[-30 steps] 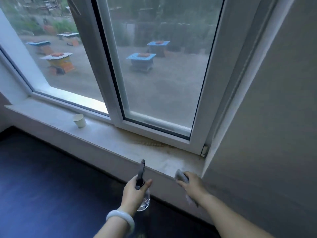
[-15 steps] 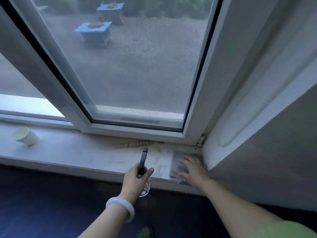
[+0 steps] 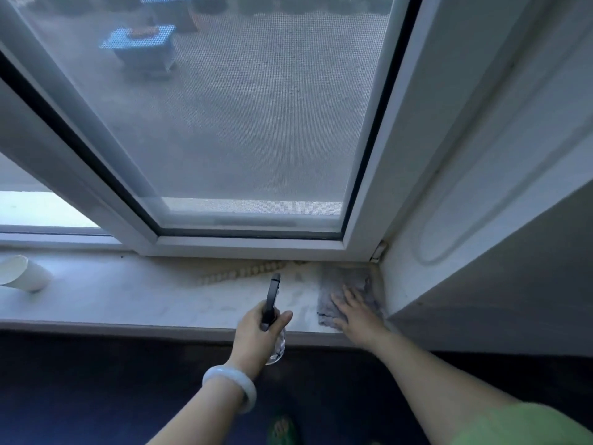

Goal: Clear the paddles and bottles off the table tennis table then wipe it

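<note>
2 hands are seen. The left hand (image 3: 256, 329) is wrapped closed around 1 clear spray bottle (image 3: 271, 319) with a black trigger head, held over the front edge of the pale stone windowsill (image 3: 128, 300). The right hand (image 3: 356, 313) is spread flat, fingers open, pressed on 1 grey fuzzy cloth (image 3: 346, 281) in the sill's right corner. 1 white paper cup (image 3: 22, 277) is lying tipped at the far left. 1 string of beige round beads (image 3: 240, 274) is laid along the frame. 1 pale bangle (image 3: 231, 387) is worn on the left wrist.
</note>
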A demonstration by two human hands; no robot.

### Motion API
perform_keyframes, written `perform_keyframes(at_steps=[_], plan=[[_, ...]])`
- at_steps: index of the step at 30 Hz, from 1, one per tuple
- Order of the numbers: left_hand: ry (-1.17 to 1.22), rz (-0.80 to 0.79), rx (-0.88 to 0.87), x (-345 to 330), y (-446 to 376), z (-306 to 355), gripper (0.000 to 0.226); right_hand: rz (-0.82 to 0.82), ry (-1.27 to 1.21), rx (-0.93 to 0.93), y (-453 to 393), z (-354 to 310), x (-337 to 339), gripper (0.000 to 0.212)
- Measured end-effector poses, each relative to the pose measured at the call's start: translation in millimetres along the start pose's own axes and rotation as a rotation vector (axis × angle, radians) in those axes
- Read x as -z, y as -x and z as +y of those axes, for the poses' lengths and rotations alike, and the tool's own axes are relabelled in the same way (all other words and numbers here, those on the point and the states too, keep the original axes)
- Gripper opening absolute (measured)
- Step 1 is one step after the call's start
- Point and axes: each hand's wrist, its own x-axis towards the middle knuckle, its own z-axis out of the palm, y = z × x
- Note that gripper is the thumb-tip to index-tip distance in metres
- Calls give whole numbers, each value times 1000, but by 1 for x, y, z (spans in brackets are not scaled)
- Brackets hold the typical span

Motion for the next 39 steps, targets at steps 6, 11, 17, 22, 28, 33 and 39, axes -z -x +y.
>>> perform_keyframes(at_steps=[6, 11, 17, 22, 28, 33, 39], plan=[[-23, 12, -29, 3, -10, -7, 28, 3, 25, 2, -3, -2, 8, 66], [2, 40, -57, -3, -30, 6, 28, 99, -91, -47, 4, -3, 9, 64], [-6, 33, -193, -20, -52, 25, 26, 154, -155, -95, 7, -4, 14, 65], [-5, 72, -267, -38, -70, 26, 22, 173, -145, -101, 7, -4, 14, 65], [-42, 106, -312, -57, -84, 13, 22, 176, -150, -98, 15, 3, 6, 65], [-49, 78, -318, -63, -89, -3, 22, 157, -142, -101, 20, 10, 0, 69], [-185, -6, -268, -54, -88, -2, 36, 181, -163, -101, 29, 4, -1, 69]])
